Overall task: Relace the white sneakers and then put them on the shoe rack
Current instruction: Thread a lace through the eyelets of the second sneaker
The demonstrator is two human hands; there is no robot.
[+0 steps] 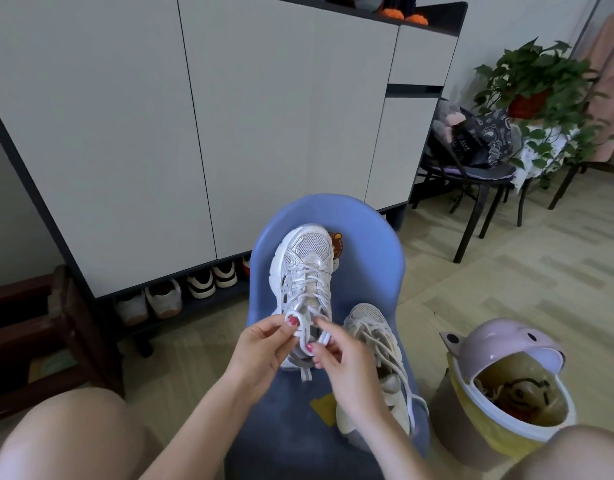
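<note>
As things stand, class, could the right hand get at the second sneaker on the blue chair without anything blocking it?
Probably yes. The second sneaker lies on the blue chair just beside the right hand, with nothing over it. But that hand is pinching a loop of the lace, so it would have to let go first.

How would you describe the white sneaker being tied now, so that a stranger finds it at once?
Find the rounded blue plastic chair before the tall white cabinet. Two white mesh sneakers lie on its seat; the wanted sneaker is the farther, left one. Unlike its neighbour with loose laces, both hands, left and right, pinch loops of its white lace.
</note>
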